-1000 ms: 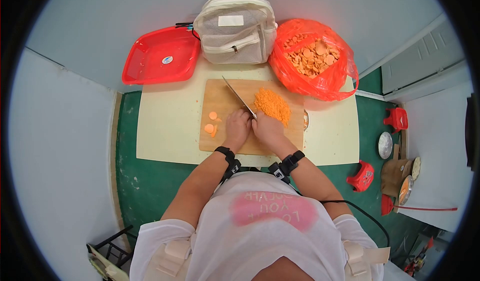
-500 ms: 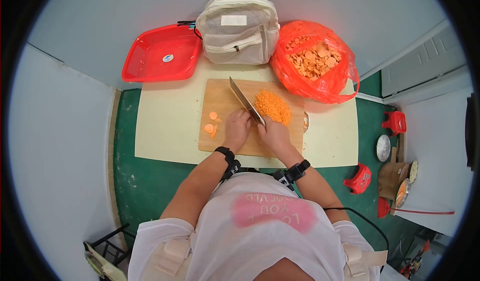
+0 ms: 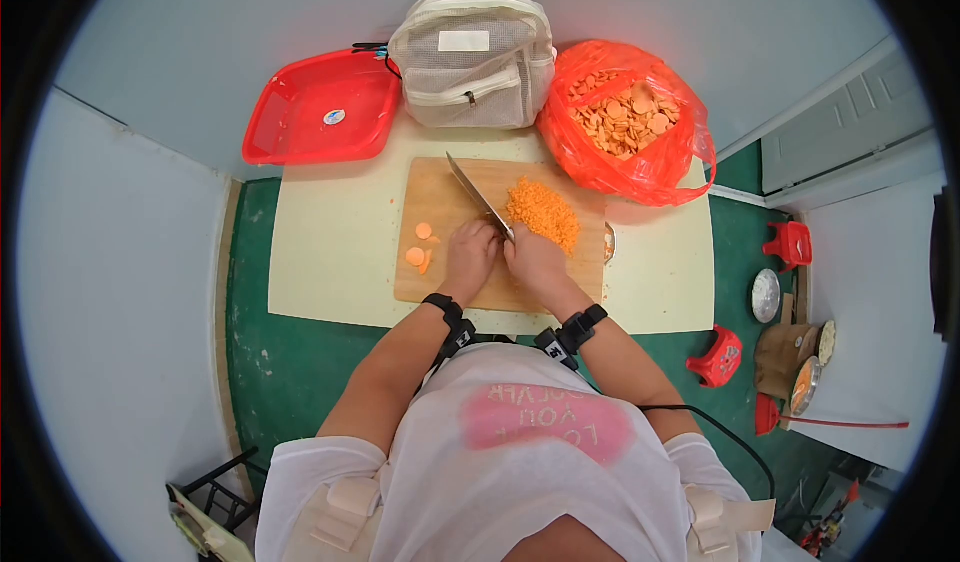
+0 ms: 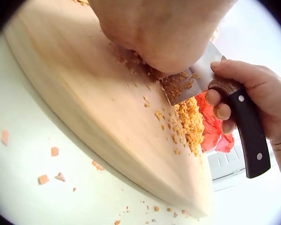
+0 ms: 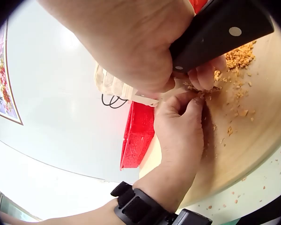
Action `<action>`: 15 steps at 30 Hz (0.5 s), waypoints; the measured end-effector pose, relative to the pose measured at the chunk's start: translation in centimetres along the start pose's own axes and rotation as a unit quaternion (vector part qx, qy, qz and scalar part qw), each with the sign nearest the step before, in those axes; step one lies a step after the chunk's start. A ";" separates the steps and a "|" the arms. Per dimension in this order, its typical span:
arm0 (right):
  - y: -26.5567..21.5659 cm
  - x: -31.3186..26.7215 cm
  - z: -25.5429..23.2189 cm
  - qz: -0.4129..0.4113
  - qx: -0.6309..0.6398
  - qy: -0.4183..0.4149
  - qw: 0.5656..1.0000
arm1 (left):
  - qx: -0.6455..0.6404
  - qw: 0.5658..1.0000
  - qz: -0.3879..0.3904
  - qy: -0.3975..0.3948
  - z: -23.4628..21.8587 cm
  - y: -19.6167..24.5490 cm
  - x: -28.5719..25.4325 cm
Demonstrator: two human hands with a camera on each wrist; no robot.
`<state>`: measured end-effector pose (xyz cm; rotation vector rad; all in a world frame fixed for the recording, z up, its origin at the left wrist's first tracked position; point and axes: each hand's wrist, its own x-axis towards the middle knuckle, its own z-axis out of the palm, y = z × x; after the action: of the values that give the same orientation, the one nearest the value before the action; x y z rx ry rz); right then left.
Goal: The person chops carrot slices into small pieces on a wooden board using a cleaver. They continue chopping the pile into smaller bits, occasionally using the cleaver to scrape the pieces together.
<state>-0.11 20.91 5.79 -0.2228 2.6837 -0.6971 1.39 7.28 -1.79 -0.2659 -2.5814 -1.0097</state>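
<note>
Here's your right hand (image 3: 537,259), fingers wrapped firmly round the black riveted handle of a broad steel knife (image 4: 249,122), its blade slanting away over the rectangular pale wooden cutting board (image 3: 445,192)! Your left hand (image 3: 472,255) is down right beside the blade, fingers bent; whether it grips anything, I can't tell. Just right of the steel, a finely chopped orange heap (image 3: 543,216); over left, flat round orange slices (image 3: 416,257)!

Head view downward, wrist views close
</note>
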 end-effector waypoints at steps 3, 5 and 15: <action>0.6 -0.1 0.0 -0.009 0.011 0.006 1.000 | 0.005 1.000 0.001 0.008 -0.3 0.8 0.3; 1.1 -0.2 0.0 -0.004 0.017 0.031 0.999 | 0.004 1.000 -0.003 0.024 -0.1 0.5 0.2; 1.2 -1.9 -0.1 -0.020 0.023 0.034 0.999 | 0.014 1.000 -0.010 0.019 0.4 0.1 -0.2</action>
<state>1.49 22.43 5.81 -0.2454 2.7303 -0.7898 1.48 7.64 -2.07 -0.2111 -2.5663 -0.9742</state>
